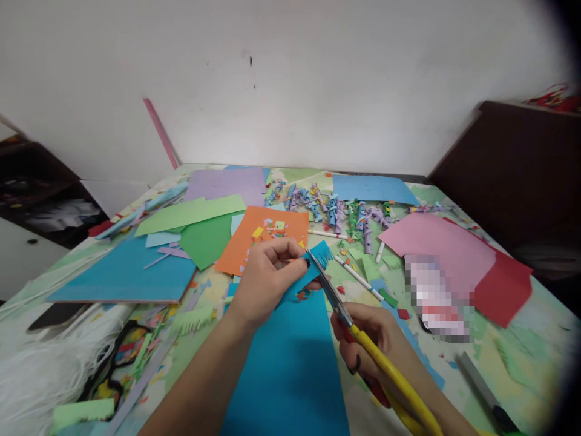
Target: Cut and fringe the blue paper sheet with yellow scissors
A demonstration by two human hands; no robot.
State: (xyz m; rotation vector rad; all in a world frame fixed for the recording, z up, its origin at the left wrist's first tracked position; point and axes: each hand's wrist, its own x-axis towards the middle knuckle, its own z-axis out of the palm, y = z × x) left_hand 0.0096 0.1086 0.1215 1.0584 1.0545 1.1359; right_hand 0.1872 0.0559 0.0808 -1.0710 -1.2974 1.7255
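Observation:
My left hand [265, 275] pinches a blue paper strip [313, 263] with a fringed end, thumb and fingers closed on it above a large blue sheet [290, 363]. My right hand [376, 339] grips yellow-handled scissors [363, 339]. Their blades reach up and left into the fringed strip, just right of my left fingertips.
Coloured sheets cover the table: orange [254, 239] with scraps, green [204, 233], a teal board [122, 272], purple [227, 181], pink [436, 242], red [503, 284]. Rolled paper pieces [336, 212] lie at the back, white sticks [358, 275] nearby. A dark cabinet [521, 169] stands at right.

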